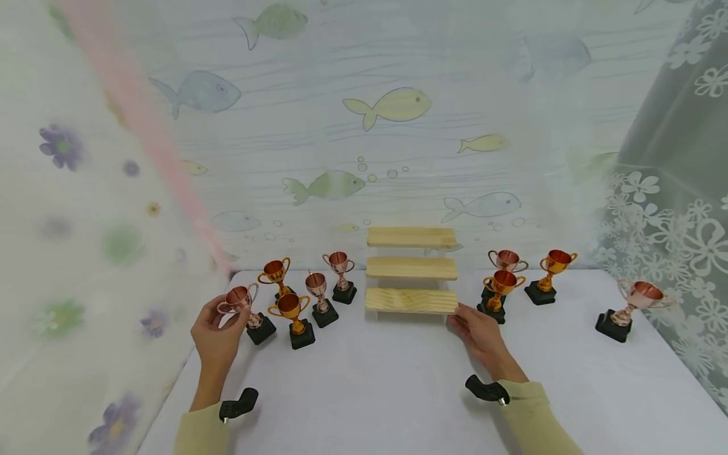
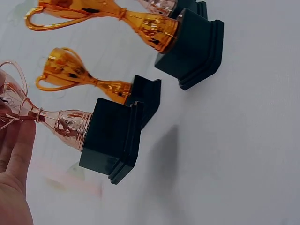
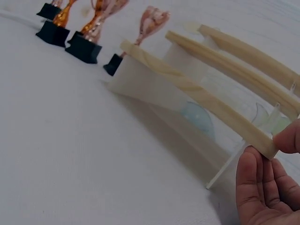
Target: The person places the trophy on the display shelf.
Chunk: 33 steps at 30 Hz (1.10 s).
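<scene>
My left hand [image 1: 218, 338] grips a rose-gold trophy cup [image 2: 70, 127] by its bowl, at the left end of the table. The cup leans a little, with its black square base [image 1: 261, 329] pointing down and right. Close beside it stand a gold trophy [image 1: 290, 308] and another gold one [image 1: 275, 273] behind. At the centre is a three-step display stand with pale wooden boards [image 1: 411, 301] on clear supports. My right hand [image 1: 483, 335] pinches the right end of its lowest board [image 3: 201, 98], thumb above and fingers below.
Two more rose-gold trophies, a nearer one [image 1: 317, 285] and a farther one [image 1: 338, 264], stand left of the stand. Right of it are gold trophies [image 1: 503, 284] [image 1: 554, 262] and rose-gold trophies [image 1: 506, 259] [image 1: 639, 296]. A fish-print curtain [image 1: 318, 139] hangs behind the white table [image 1: 370, 392].
</scene>
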{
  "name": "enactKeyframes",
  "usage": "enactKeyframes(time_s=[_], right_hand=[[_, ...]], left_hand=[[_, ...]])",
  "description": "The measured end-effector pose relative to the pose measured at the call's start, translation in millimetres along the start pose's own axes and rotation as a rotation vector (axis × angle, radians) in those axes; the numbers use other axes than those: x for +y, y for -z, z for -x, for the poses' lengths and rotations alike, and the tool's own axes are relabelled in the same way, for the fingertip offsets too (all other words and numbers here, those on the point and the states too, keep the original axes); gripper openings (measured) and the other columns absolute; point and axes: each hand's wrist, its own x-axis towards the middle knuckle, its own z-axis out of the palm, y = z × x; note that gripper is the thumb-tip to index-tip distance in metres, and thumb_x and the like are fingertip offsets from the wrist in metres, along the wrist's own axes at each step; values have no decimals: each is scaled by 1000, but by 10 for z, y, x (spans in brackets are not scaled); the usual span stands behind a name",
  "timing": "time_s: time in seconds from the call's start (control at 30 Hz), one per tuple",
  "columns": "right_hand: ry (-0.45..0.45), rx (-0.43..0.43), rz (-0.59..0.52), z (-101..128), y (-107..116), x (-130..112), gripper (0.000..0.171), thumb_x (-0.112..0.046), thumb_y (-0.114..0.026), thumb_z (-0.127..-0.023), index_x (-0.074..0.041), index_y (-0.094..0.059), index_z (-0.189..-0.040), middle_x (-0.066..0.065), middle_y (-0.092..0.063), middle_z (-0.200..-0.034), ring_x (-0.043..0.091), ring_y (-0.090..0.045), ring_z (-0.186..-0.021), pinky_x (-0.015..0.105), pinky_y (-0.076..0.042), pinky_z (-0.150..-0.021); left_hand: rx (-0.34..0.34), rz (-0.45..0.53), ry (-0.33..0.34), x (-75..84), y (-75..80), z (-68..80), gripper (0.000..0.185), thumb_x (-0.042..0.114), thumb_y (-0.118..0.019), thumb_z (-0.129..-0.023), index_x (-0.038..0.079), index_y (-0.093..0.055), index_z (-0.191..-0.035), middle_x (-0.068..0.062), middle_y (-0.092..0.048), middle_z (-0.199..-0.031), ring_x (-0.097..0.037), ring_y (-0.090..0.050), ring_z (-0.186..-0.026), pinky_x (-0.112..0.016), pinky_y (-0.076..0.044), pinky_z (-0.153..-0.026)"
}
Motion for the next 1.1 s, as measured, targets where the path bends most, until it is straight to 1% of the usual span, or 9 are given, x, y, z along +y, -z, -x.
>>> enactKeyframes(time_s=[0.17,0.33,0.43,0.53,0.6,0.7,0.9,0.97,1.1], right_hand=[[-3,21,24,-1,17,-11,54,-18,-52,-107,2,-38,-154,4,-58,-129,4,-64,-96,18,-56,-92],[8,22,26,-9,33,-10,54,-17,-52,-107,3,-37,-154,3,-59,-128,2,-64,-95,17,-56,-91],[10,21,29,-20,35,0,54,-17,-52,-107,3,-37,-154,1,-61,-123,2,-64,-94,17,-57,-90],[11,17,35,-26,39,9,53,-18,-51,-107,3,-37,-154,0,-62,-121,2,-65,-94,17,-57,-90],[12,17,33,-26,40,11,53,-17,-51,-107,3,-37,-154,0,-62,-123,1,-65,-93,17,-57,-90],[8,14,22,-24,38,14,53,-17,-51,-107,3,-36,-155,5,-58,-131,1,-65,-94,17,-56,-92],[-9,-6,-5,-17,24,6,55,-16,-50,-108,1,-33,-157,17,-40,-155,-1,-65,-95,20,-54,-97],[-14,-14,-20,-13,23,2,55,-16,-49,-108,1,-32,-157,18,-36,-158,0,-66,-96,20,-54,-99],[-25,-14,-42,-13,20,-5,55,-17,-47,-109,-1,-30,-158,16,-35,-159,0,-65,-98,21,-52,-101]], left_hand=[[56,33,-3,-26,110,-24,46,-21,-75,-75,-15,-62,-118,0,-63,-92,-5,-63,-79,-14,-59,-72],[94,77,1,58,169,-55,46,-21,-75,-75,-9,-65,-119,-2,-62,-91,-7,-62,-79,-12,-59,-73],[112,104,-13,164,200,-104,46,-21,-75,-76,-5,-67,-118,-3,-62,-91,-9,-62,-80,-12,-59,-74],[128,118,-48,302,229,-179,44,-20,-74,-76,-3,-68,-116,-3,-62,-91,-10,-62,-81,-12,-58,-74],[126,144,-79,408,241,-239,43,-20,-74,-76,-4,-68,-116,-4,-63,-92,-11,-63,-81,-12,-59,-74],[95,202,-131,585,239,-331,42,-20,-74,-76,-8,-67,-116,-6,-64,-95,-13,-65,-82,-14,-59,-75],[27,316,-219,935,111,-450,42,-23,-72,-75,-13,-66,-115,-10,-66,-98,-16,-65,-82,-16,-60,-77],[3,341,-249,1027,20,-465,42,-24,-71,-74,-13,-66,-115,-11,-66,-98,-17,-65,-82,-17,-60,-76],[-60,390,-296,1150,-217,-485,43,-25,-69,-73,-15,-65,-114,-12,-67,-100,-17,-65,-82,-20,-61,-74]])
